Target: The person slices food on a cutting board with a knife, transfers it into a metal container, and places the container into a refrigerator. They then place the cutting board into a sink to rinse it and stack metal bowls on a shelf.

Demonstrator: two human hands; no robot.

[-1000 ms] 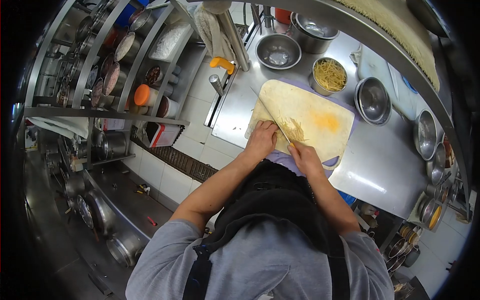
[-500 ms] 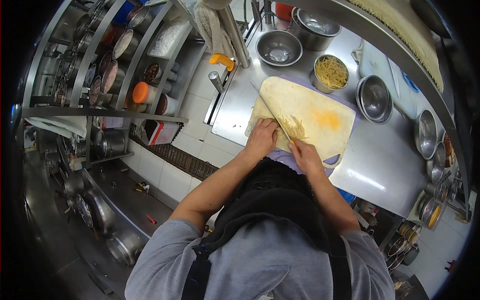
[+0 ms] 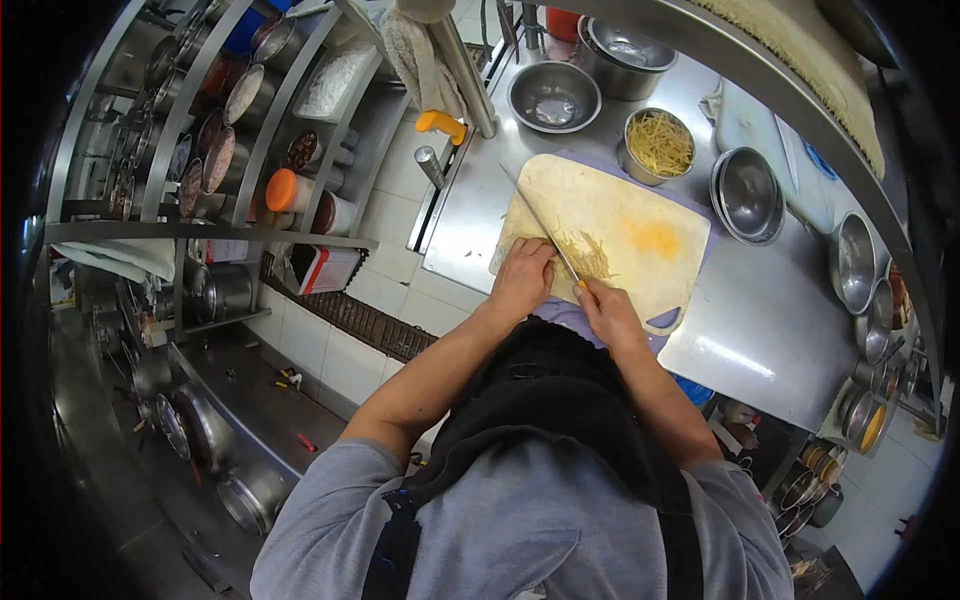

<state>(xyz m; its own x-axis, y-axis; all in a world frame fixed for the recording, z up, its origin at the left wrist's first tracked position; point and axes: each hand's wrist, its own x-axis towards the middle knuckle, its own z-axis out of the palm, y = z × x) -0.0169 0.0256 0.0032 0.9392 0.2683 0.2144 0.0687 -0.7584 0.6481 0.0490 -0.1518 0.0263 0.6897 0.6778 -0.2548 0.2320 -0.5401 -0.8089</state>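
In the head view, my right hand (image 3: 611,312) is wrapped round the yellow handle of a long knife (image 3: 537,220), whose blade points up and left across the cream cutting board (image 3: 575,187). Close to the left of the blade, my left hand (image 3: 523,278) has its fingers curled down on the board; what they press is mostly hidden. Thin pale yellow strips (image 3: 590,256) lie in a loose pile just right of the blade. An orange stain marks the board's right part. Beyond the board stands a metal pot of similar strips (image 3: 659,145).
Metal bowls stand behind the board (image 3: 555,97) and to its right (image 3: 748,197). A white board (image 3: 745,135) with another knife lies at the back right. A metal post (image 3: 463,75) rises at the left table edge, and an overhead shelf rail (image 3: 790,90) crosses the upper right.
The cut strips have spread slightly to the right of the blade since the earliest frame. Both hands stay in nearly the same place, and the view shifts slightly.
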